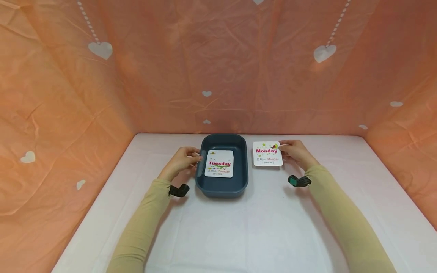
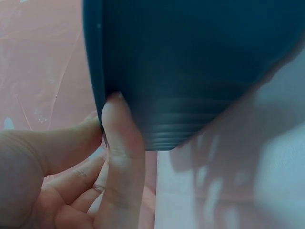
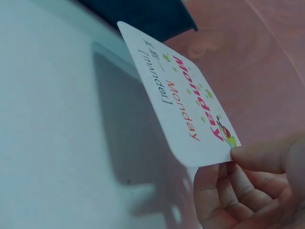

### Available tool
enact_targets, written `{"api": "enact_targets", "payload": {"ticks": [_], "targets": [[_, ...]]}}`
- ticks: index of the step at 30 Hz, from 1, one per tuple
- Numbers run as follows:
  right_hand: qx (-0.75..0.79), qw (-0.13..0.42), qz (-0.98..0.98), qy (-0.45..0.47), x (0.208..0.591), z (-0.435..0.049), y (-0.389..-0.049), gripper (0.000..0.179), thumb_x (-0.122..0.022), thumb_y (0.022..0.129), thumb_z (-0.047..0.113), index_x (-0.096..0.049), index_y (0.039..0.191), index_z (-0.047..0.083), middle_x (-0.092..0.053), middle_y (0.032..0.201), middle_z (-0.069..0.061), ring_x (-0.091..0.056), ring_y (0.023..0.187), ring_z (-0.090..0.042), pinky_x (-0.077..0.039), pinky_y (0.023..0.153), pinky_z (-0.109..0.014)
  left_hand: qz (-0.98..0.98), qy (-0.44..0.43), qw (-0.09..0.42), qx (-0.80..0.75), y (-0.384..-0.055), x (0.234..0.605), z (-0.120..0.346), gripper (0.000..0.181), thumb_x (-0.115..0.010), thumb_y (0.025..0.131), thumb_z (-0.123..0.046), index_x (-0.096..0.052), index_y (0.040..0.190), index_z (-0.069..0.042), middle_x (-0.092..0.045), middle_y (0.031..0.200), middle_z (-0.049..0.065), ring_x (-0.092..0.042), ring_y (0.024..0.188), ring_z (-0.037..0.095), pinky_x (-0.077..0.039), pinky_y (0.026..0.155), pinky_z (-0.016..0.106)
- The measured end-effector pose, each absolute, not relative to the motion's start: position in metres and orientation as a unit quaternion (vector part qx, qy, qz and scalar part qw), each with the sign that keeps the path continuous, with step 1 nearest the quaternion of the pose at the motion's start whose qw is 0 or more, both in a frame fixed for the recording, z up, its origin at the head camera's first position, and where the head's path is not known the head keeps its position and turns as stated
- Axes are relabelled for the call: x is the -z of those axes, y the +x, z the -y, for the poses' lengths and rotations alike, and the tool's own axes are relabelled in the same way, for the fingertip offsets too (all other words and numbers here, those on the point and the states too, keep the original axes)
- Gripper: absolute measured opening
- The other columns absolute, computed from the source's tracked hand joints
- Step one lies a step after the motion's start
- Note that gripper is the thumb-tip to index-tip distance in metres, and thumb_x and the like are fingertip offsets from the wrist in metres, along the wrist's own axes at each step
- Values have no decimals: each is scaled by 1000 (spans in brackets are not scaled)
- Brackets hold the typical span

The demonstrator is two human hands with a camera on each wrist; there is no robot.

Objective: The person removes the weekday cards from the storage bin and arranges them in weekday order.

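A dark blue plastic tray [image 1: 223, 142] stands near the back middle of the table. Inside it lies a white card printed "Tuesday" [image 1: 219, 163], face up. My left hand [image 1: 182, 162] pinches the tray's left rim between thumb and finger; the left wrist view shows the ribbed outer wall [image 2: 176, 112] close up. To the right of the tray, my right hand [image 1: 297, 151] pinches a white "Monday" card [image 1: 268, 154] by its right edge, thumb on top. In the right wrist view the card [image 3: 178, 105] hangs tilted above the table, casting a shadow.
The white-covered table [image 1: 232, 235] reaches back to an orange cloth backdrop [image 1: 232, 68] with printed hearts, which also closes off both sides. Black straps with small devices [image 1: 179, 190] sit on both wrists.
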State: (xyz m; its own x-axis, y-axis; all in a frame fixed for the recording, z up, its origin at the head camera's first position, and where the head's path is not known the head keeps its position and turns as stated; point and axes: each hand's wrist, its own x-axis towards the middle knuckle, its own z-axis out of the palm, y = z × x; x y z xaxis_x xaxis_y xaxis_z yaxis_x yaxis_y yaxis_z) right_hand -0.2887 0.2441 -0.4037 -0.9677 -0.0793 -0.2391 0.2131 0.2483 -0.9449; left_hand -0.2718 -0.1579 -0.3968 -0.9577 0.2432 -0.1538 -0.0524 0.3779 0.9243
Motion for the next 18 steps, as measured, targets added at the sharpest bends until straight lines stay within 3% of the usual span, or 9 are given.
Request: {"api": "enact_targets", "payload": {"ticks": [9, 18], "targets": [[579, 122, -803, 72, 409, -242, -292, 44, -47, 99, 8, -39, 139, -10, -47, 131, -27, -56, 93, -15, -51, 80, -25, -818, 59, 136, -556, -270, 395, 158, 39, -63, 92, -6, -51, 126, 10, -58, 91, 14, -60, 67, 17, -55, 68, 39], [588, 121, -798, 62, 414, -242, -294, 43, -45, 98, 1, -37, 137, -13, -48, 127, -31, -59, 85, -12, -52, 77, -25, -819, 57, 136, -554, -268, 395, 158, 38, -61, 93, -6, -52, 127, 8, -60, 97, 20, -60, 64, 17, -55, 67, 38]]}}
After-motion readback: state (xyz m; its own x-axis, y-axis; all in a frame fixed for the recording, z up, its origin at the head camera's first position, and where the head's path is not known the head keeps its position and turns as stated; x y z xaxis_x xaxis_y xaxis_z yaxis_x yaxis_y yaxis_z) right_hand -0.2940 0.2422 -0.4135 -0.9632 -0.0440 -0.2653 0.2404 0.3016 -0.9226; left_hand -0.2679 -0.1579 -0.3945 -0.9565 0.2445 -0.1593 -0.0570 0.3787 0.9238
